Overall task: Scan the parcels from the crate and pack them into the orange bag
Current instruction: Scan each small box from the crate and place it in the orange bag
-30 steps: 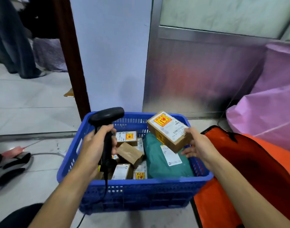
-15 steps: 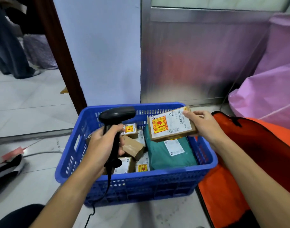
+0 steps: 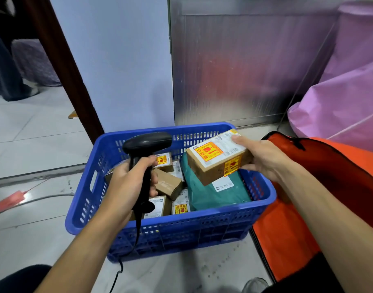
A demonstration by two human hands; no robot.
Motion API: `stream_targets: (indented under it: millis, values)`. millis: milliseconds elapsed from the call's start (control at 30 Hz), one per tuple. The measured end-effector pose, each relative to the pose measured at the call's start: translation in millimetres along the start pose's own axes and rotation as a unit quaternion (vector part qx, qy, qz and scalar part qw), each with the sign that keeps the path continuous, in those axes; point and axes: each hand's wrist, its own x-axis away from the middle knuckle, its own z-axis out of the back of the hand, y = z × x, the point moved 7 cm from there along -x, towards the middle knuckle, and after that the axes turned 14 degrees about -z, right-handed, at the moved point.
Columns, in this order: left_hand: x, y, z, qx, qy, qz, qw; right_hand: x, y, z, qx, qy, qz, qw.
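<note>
The right grip (image 3: 263,159) is pinching a small cardboard parcel (image 3: 219,159) by its right end, with the thumb on the labelled top face and the other fingers curling under it. It is holding the parcel in the air above the far right corner of the blue crate (image 3: 181,220). The left grip (image 3: 130,182) is wrapping around the handle of the black scanner (image 3: 146,144), whose head is pointing toward the parcel.

The parcel is seeming light, because one hand is carrying it by the end alone, and its walls are looking stiff. The yellow and red stickers are suggesting fragile contents, so I am judging that it is needing gentle placing, not dropping. The label may be smooth, so holding across the short end is seeming safest, while leaving the barcode uncovered.

The orange bag (image 3: 287,240) is lying open on the floor, just beside the right side of the crate.
</note>
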Motion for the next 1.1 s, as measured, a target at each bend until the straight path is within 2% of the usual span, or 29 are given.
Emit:
stream_targets:
  millis: [100,233,467,600,1100]
  values:
    - [3,2,-4,-0.005,-0.015,0.0,1.0,3,0,-10,0.015,-0.039,-0.017,0.999]
    - [7,5,-8,-0.025,-0.036,-0.004,0.999,6,-3,-18,0.029,-0.051,0.0,0.998]
    - [15,5,-24,-0.072,-0.13,-0.022,0.989,2,-6,-10,0.061,0.005,0.028,0.998]
    - [18,1,-28,-0.084,-0.132,-0.029,0.987,2,-6,-7,0.075,0.017,0.032,0.996]
    - [15,-2,-27,-0.096,-0.127,-0.031,0.987,4,-10,-16,0.126,-0.02,0.081,0.989]
